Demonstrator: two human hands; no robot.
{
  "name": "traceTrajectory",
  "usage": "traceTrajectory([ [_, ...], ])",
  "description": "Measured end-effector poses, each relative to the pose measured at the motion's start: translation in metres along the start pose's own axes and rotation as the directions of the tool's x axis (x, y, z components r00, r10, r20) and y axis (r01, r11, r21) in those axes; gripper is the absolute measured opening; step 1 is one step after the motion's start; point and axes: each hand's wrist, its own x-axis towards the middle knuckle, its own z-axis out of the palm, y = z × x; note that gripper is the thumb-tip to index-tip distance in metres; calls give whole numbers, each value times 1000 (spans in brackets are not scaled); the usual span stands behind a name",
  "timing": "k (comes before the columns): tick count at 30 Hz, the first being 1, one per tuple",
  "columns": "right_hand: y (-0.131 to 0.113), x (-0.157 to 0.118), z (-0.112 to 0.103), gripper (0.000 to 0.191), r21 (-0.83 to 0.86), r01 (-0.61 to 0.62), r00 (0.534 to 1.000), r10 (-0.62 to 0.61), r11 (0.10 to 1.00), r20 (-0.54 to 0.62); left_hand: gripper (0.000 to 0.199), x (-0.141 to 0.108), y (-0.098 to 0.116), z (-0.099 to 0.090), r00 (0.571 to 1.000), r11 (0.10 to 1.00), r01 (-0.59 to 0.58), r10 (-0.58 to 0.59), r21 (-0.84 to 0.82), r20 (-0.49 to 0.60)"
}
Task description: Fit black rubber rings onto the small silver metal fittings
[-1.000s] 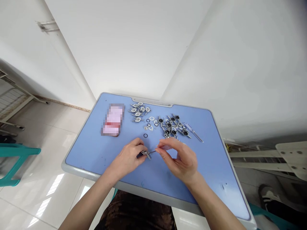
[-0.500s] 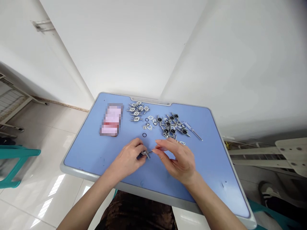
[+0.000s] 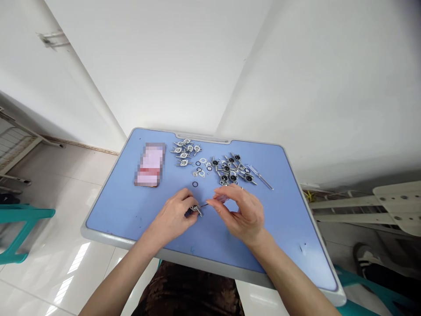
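Observation:
My left hand point(image 3: 176, 215) is closed round a small metal part point(image 3: 197, 209) near the middle of the blue table. My right hand point(image 3: 241, 210) pinches the clear handle of a screwdriver point(image 3: 221, 199), whose thin shaft points left and reaches the metal part. A black ring point(image 3: 195, 184) lies just beyond my left hand. Farther back sit several metal parts with pale flanges point(image 3: 184, 155), some loose rings and flat plates point(image 3: 201, 174), and a pile of metal parts with black round centres point(image 3: 232, 169).
On the left of the blue table point(image 3: 131, 219) lies a phone point(image 3: 149, 164) with a blurred screen. A second clear-handled screwdriver point(image 3: 261, 177) rests right of the pile. A teal stool point(image 3: 19, 219) stands at left; a shoe point(image 3: 368, 259) shows at lower right.
The whole view has shifted a little, so the table appears slightly farther left. The screwdriver's clear handle now shows more plainly between my right fingers. Both hands keep their grips.

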Motion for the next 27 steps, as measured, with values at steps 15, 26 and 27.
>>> traceTrajectory([
  [15,-3,-4,5,25,229,-227,974,225,947,35,13,-1,1,-2,1000,1000,13,-13,0,-2],
  [26,-1,2,15,15,174,-227,970,238,958,-46,15,-1,-1,-7,1000,1000,6,-5,-23,21],
  [27,0,3,17,14,189,-227,971,237,955,-34,14,-1,-1,-7,1000,1000,5,-5,-23,9],
])
